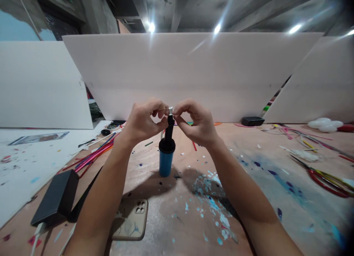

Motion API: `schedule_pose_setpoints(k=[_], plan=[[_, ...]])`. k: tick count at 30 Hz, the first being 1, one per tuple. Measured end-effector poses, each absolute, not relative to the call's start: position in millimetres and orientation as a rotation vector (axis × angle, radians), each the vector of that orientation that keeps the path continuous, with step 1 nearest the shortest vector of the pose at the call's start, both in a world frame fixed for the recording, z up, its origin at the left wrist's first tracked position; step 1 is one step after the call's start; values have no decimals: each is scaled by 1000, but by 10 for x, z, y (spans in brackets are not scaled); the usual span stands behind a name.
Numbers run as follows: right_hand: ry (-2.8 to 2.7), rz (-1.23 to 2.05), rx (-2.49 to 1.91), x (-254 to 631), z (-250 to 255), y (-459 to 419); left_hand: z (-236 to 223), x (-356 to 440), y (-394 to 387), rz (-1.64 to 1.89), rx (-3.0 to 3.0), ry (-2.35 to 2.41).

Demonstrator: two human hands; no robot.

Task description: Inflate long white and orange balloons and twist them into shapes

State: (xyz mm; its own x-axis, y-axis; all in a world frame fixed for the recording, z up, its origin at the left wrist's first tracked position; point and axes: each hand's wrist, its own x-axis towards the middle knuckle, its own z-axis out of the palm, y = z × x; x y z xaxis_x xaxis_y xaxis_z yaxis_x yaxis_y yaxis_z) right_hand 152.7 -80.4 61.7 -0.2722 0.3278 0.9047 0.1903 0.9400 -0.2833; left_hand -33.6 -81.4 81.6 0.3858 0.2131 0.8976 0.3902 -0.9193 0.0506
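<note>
A hand pump (165,162) with a blue barrel and a black top stands upright, its narrow black nozzle pointing up. On the nozzle's tip sits a small white piece, apparently the mouth of a white balloon (170,110). From the left, my left hand (149,119) pinches the white piece between thumb and fingers. My right hand (195,121) pinches it from the other side, fingers curled. The fingertips hide much of the white piece, and both hands are close against the nozzle.
A phone (132,220) lies near my left forearm, beside a black box (56,197) with a white cable. Coloured sticks (95,151) lie at left. Scissors (329,178) and white balloons (325,124) are at right. White boards (182,71) stand behind, with a small black box (252,121).
</note>
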Motion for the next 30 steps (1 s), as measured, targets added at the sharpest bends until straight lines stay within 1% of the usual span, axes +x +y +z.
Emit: schedule_pose_setpoints(k=[6, 9, 22, 30], plan=[[-1913, -283, -347, 1586, 639, -816, 831, -325, -856, -1598, -2553, -545], [-1929, -386, -338, 1598, 650, -802, 824, -316, -864, -1610, -2570, -582], [-1931, -313, -310, 1575, 627, -775, 821, -363, -841, -1635, -2575, -638], [-1941, -427, -305, 1567, 630, -695, 753, -346, -713, -1796, -2738, -582]])
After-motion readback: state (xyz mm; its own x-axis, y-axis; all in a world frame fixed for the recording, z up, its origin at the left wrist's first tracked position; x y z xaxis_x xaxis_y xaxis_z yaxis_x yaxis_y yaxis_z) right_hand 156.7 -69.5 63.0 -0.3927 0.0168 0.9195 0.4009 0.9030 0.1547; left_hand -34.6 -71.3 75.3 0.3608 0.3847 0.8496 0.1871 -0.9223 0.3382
